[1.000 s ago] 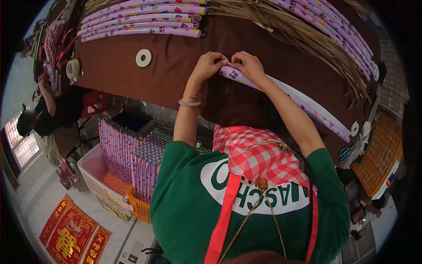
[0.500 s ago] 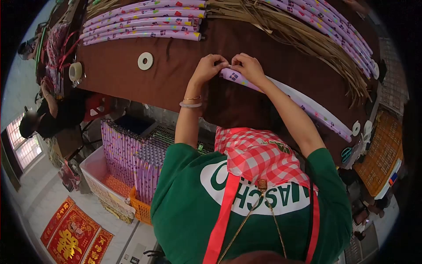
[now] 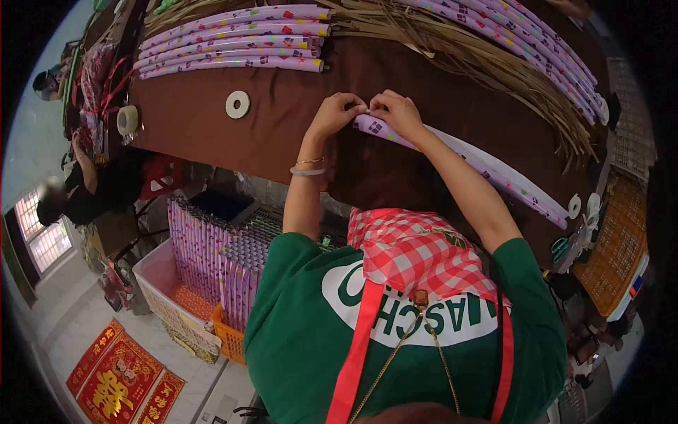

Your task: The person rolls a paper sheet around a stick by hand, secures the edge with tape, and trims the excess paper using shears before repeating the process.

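Observation:
A long sheet of purple patterned wrapping paper (image 3: pixel 487 173), its white inner side partly showing, lies slantwise along the front of the brown-covered table, its near edge partly rolled. At its left end, my left hand (image 3: pixel 332 115) and my right hand (image 3: pixel 397 113) meet, fingertips almost touching. The right thumb and fingers pinch at the paper's upper edge. My left hand is also closed in a pinch, at a small whitish bit that is too small to make out. A bracelet and a bangle (image 3: pixel 307 171) circle my left wrist.
Finished purple tubes (image 3: pixel 233 48) lie at the back left; more tubes (image 3: pixel 522 42) and dried brown strips (image 3: pixel 487 67) at the right. Tape rolls (image 3: pixel 238 104) and scissors (image 3: pixel 558 249) rest on the table. A white basket (image 3: pixel 159 283) of tubes stands below. Another person (image 3: pixel 85 177) sits at left.
The view has shifted slightly. Both hands stay at the left end of the paper, still pinching, with only slight finger movement.

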{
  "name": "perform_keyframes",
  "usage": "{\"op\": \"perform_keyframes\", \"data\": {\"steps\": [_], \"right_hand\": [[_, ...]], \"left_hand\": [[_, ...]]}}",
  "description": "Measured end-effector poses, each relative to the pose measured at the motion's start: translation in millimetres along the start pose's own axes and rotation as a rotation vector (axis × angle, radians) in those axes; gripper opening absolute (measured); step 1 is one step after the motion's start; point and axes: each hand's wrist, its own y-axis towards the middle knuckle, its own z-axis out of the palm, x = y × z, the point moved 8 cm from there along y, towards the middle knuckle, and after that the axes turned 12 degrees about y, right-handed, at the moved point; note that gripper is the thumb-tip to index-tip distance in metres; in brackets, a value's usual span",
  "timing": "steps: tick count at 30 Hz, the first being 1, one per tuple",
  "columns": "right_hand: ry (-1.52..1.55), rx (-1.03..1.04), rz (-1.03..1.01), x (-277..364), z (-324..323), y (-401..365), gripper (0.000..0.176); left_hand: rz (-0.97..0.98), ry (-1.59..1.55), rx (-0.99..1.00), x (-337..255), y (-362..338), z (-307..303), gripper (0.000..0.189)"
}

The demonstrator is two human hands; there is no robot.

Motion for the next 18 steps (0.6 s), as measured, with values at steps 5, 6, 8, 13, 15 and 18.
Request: {"op": "perform_keyframes", "data": {"steps": [5,6,8,13,15,18], "right_hand": [[0.014,0.011,0.032,-2.6,0.8,1.5,0.013],[0.035,0.02,0.06,-4.0,1.2,1.4,0.014],[0.071,0.022,0.066,-6.8,0.8,1.9,0.015],[0.041,0.058,0.103,-6.6,-2.4,2.5,0.016],[-0.181,0.119,0.096,-2.9,1.9,5.9,0.017],[-0.266,0.151,0.124,0.0,5.2,8.1,0.021]], "left_hand": [[0.009,0.022,0.018,-5.7,0.5,-3.7,0.02],[-0.015,-0.007,0.05,-5.8,0.5,-3.3,0.019],[-0.038,-0.034,0.081,-5.5,0.1,-3.6,0.018],[0.035,-0.25,0.027,-1.3,0.6,0.2,0.025],[-0.013,-0.25,0.047,1.4,-2.7,1.6,0.03],[-0.037,-0.294,0.043,4.9,-6.4,0.9,0.038]]}}
